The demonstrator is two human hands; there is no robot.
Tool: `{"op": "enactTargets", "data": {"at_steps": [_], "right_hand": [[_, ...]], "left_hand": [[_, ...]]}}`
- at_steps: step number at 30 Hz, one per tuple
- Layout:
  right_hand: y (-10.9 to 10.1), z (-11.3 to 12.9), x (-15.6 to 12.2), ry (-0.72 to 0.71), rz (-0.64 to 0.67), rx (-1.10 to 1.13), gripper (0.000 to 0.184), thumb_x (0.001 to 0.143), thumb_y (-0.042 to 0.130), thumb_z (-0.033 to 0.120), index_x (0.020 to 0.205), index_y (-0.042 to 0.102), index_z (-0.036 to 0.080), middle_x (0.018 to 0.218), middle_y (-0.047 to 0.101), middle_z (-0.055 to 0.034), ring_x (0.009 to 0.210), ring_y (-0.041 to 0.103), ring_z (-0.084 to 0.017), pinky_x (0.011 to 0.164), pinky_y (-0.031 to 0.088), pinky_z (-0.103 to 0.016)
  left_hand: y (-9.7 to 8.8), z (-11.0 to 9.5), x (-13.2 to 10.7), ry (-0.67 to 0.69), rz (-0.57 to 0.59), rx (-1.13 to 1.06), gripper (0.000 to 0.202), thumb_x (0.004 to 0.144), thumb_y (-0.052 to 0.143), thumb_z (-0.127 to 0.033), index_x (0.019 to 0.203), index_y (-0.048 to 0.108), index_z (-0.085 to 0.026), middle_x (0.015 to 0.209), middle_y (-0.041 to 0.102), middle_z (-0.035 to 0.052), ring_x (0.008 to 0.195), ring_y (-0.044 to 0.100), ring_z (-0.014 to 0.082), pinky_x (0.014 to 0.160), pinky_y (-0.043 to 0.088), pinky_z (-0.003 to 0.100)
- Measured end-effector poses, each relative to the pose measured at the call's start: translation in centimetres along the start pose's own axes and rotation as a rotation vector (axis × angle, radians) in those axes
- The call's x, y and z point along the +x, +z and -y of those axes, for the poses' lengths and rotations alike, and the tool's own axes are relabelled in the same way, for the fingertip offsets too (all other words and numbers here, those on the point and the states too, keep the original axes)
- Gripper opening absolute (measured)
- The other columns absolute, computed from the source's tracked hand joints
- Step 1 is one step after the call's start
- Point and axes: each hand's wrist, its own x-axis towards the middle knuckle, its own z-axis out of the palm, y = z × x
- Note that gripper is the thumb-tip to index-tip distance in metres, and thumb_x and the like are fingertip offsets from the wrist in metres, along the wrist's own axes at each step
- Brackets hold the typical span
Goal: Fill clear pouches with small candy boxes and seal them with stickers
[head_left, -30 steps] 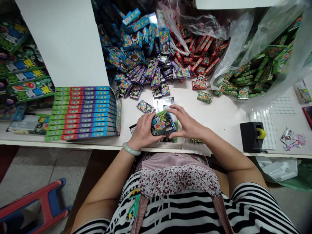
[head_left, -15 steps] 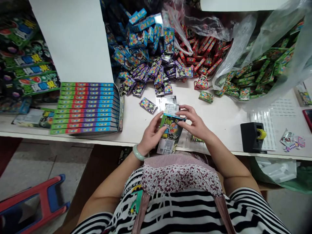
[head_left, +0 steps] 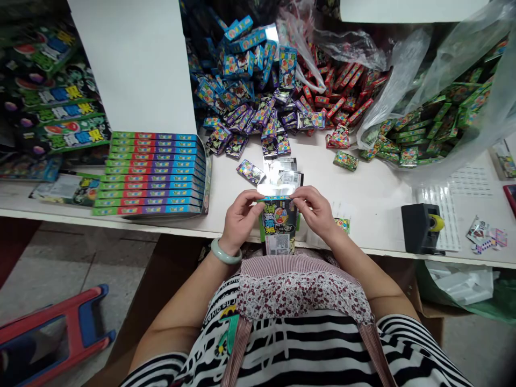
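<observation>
My left hand [head_left: 238, 219] and my right hand [head_left: 316, 211] both grip a green printed packet [head_left: 278, 222] at the near edge of the white table [head_left: 374, 199]. The packet stands upright between them, with its shiny top flap [head_left: 277, 188] pinched by the fingertips of both hands. A white barcode label shows at its lower end. My left wrist wears a pale green bangle [head_left: 226, 253]. Flat shiny packets [head_left: 284, 171] lie on the table just beyond my hands.
A stack of flat colourful boxes [head_left: 151, 174] sits at the left. Heaps of small blue boxes [head_left: 242, 70], red boxes [head_left: 334, 97] and green boxes in clear bags [head_left: 427, 118] fill the back. A black tape dispenser [head_left: 421, 228] stands at the right. A red and blue stool [head_left: 52, 333] is on the floor.
The packet has gone from lying sideways under both hands to standing upright, and both hands have shifted to pinch its top flap. The view has moved slightly.
</observation>
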Motion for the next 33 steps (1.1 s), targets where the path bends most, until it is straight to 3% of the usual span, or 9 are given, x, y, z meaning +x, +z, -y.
{"op": "enactTargets", "data": {"at_steps": [2, 6, 12, 16, 20, 24, 27, 33], "right_hand": [[-0.5, 0.4, 0.6, 0.008, 0.041, 0.010, 0.008, 0.090, 0.057, 0.030, 0.090, 0.063, 0.024, 0.097, 0.064, -0.0035, 0.095, 0.062, -0.016, 0.072, 0.054, -0.032], [-1.0, 0.9, 1.6, 0.144, 0.101, 0.153, 0.020, 0.085, 0.064, 0.034, 0.102, 0.059, 0.025, 0.092, 0.063, -0.0016, 0.083, 0.061, -0.014, 0.064, 0.053, -0.028], [-1.3, 2.3, 1.9, -0.045, 0.202, 0.015, 0.010, 0.083, 0.068, 0.031, 0.083, 0.061, 0.024, 0.094, 0.063, -0.0018, 0.089, 0.060, -0.014, 0.068, 0.053, -0.029], [-0.7, 3.6, 2.8, 0.139, 0.174, 0.025, 0.014, 0.080, 0.068, 0.032, 0.080, 0.058, 0.022, 0.079, 0.062, 0.0008, 0.070, 0.057, -0.011, 0.061, 0.049, -0.028], [-0.7, 4.3, 3.7, 0.277, 0.275, 0.046, 0.014, 0.081, 0.065, 0.032, 0.079, 0.057, 0.020, 0.073, 0.061, 0.0018, 0.060, 0.056, -0.009, 0.056, 0.047, -0.028], [-1.2, 4.0, 3.2, 0.132, 0.329, -0.002, 0.014, 0.085, 0.063, 0.032, 0.076, 0.059, 0.021, 0.082, 0.065, -0.0009, 0.075, 0.061, -0.012, 0.065, 0.051, -0.029], [-1.3, 3.6, 2.4, 0.032, 0.295, -0.039, 0.008, 0.087, 0.062, 0.030, 0.082, 0.061, 0.023, 0.091, 0.066, -0.0015, 0.084, 0.062, -0.014, 0.069, 0.053, -0.031], [-0.8, 4.2, 2.5, 0.088, 0.215, -0.072, 0.008, 0.088, 0.059, 0.028, 0.082, 0.059, 0.022, 0.081, 0.065, -0.0001, 0.071, 0.060, -0.012, 0.060, 0.051, -0.029]], "left_hand": [[0.2, -0.6, 0.6, 0.020, -0.060, -0.011, 0.013, 0.087, 0.069, -0.031, 0.084, 0.067, -0.019, 0.096, 0.072, 0.0047, 0.094, 0.069, 0.0160, 0.087, 0.056, 0.031], [0.3, -1.5, 1.5, -0.012, -0.077, -0.079, 0.022, 0.083, 0.074, -0.031, 0.102, 0.068, -0.021, 0.091, 0.074, 0.0033, 0.086, 0.071, 0.0157, 0.081, 0.057, 0.031], [0.0, -2.4, 1.3, 0.033, 0.000, -0.033, 0.013, 0.079, 0.077, -0.031, 0.080, 0.070, -0.019, 0.084, 0.071, 0.0041, 0.083, 0.068, 0.0159, 0.076, 0.056, 0.030], [0.3, -3.1, 1.9, -0.062, -0.021, -0.030, 0.015, 0.074, 0.079, -0.028, 0.079, 0.068, -0.018, 0.078, 0.068, 0.0014, 0.074, 0.064, 0.0135, 0.070, 0.052, 0.027], [0.0, -3.6, 2.6, -0.092, 0.044, -0.021, 0.015, 0.076, 0.078, -0.028, 0.075, 0.066, -0.018, 0.074, 0.066, 0.0007, 0.070, 0.060, 0.0126, 0.066, 0.049, 0.026], [-1.0, -3.7, 2.5, -0.028, 0.177, -0.025, 0.017, 0.083, 0.072, -0.032, 0.074, 0.066, -0.018, 0.082, 0.067, 0.0040, 0.081, 0.063, 0.0146, 0.076, 0.052, 0.030], [-1.6, -3.6, 2.4, -0.004, 0.221, -0.021, 0.017, 0.085, 0.071, -0.034, 0.078, 0.068, -0.019, 0.087, 0.069, 0.0055, 0.085, 0.064, 0.0158, 0.079, 0.053, 0.031], [-1.2, -3.9, 3.3, -0.046, 0.222, -0.004, 0.021, 0.082, 0.074, -0.035, 0.075, 0.064, -0.018, 0.077, 0.066, 0.0025, 0.074, 0.062, 0.0135, 0.070, 0.052, 0.028]]}}
